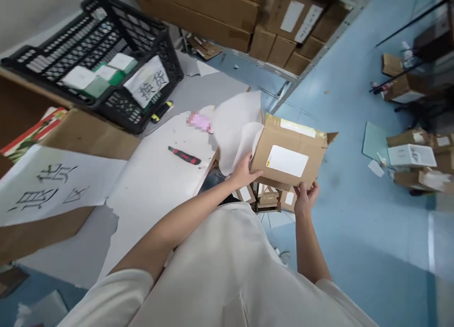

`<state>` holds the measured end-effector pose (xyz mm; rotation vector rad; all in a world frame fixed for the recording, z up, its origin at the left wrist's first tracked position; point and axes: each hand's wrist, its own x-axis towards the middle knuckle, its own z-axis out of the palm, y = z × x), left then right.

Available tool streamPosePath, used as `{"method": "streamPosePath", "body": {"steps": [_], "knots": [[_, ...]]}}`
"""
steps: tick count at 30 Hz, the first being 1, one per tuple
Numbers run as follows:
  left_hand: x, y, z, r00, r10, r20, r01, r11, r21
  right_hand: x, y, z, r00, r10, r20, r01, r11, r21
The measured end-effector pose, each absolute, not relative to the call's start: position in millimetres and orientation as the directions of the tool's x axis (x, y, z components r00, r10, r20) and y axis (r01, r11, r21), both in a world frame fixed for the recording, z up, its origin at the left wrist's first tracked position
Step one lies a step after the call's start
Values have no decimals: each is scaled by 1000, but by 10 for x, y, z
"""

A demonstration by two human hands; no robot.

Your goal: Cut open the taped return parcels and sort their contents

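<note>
A brown cardboard box [294, 139] with a white label [288, 161] and yellowish tape along its upper edge is held off the table's right side. My left hand [245, 172] grips its lower left corner, thumb on the labelled face. At the bottom edge, my right hand [305, 197] pinches the cardboard near the right corner. One flap sticks out at the box's far right. White paper sheets [236, 124] lie beside the box. On the white table [156, 185] rests a black and red utility knife [184, 155], with a pixelated pink item [200, 122] farther back.
A black crate [170, 48] holding several green and white boxes stands at the back left, a yellow and black cutter [162, 111] beside it. Nearer is a large open carton [95, 133] with a handwritten sign. Shelving [283, 95] with cartons stands behind; small boxes [268, 196] sit below.
</note>
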<state>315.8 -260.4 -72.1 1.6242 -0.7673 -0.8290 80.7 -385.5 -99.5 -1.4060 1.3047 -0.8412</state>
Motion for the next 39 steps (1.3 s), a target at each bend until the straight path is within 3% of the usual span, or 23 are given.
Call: {"method": "streamPosePath", "body": {"steps": [3,7,11,16,18,20,22,25,27,29,31,33,36,39], "knots": [[3077,-3224,-1083,351,-893,-283,17,-296,955,527,-3997,-1265,-6,-986,-165,-252,161,-954],[3068,-3643,-1365,135,-844,-519,147,-501,853,353,-4052,-1566,-25,-986,-164,-343,163,-925],[3134,-3653,-1353,116,-899,-423,264,-383,885,381,-4019,-1724,-53,-992,-116,-442,127,-888],[3564,-3076,-1138,259,-928,-268,96,-252,963,938,-4071,-1698,118,-977,-178,-422,113,-899],[3812,-2650,-1060,420,-871,-255,42,-262,964,1357,-4143,-1662,272,-939,-208,-418,79,-905],[4009,-2108,-997,635,-732,-246,48,-280,959,1873,-4198,-1629,465,-854,-233,-418,20,-908],[4092,-1468,-943,831,-508,-227,76,-301,951,2475,-4189,-1595,678,-697,-233,-416,-102,-904],[3926,-430,-882,978,-68,-200,164,-346,924,3521,-3944,-1515,934,-293,-204,-318,-425,-847],[3607,226,-876,950,234,-205,277,-339,899,4230,-3538,-1422,977,45,-207,-130,-645,-753],[3128,787,-910,845,484,-226,393,-278,877,4792,-2911,-1281,909,356,-219,148,-765,-627],[2535,1216,-984,697,672,-250,486,-187,854,5073,-2132,-1095,770,596,-227,429,-747,-508],[1903,1519,-1094,528,805,-269,546,-79,834,5048,-1304,-900,607,758,-239,623,-641,-448],[1016,1847,-1310,294,907,-301,581,80,810,4608,-112,-696,337,904,-262,752,-426,-502],[250,2146,-1539,95,936,-340,597,219,772,3974,967,-672,49,971,-235,757,-190,-625]]}}
